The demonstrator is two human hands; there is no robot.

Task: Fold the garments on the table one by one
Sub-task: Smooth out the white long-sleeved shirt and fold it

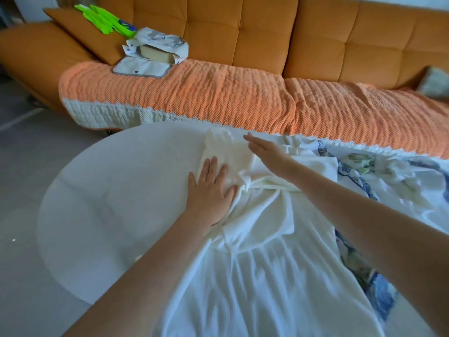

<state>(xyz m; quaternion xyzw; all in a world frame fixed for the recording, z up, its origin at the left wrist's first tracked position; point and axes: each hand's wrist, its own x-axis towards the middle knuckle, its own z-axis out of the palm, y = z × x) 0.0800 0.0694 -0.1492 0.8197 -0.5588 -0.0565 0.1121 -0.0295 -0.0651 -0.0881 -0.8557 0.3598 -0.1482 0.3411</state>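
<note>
Pressing down, the left hand [211, 188] lies flat, fingers straight and slightly spread, on the bunched upper end of the white garment [255, 263]. It is probably pinning the cloth so it cannot slide. The right hand [267, 152] is also flat, fingers together, laid across the cream-toned folded part just beyond, which reads as smoothing a fold. Neither hand grips anything.

The garment runs from the near edge across the round white worktop [109, 190]. Its right side overlaps a heaped blue-patterned garment [364, 164], seemingly waiting its turn.

Beyond stands an orange sofa [243, 27] with a cloth-covered tissue box [155, 53] on the seat.
</note>
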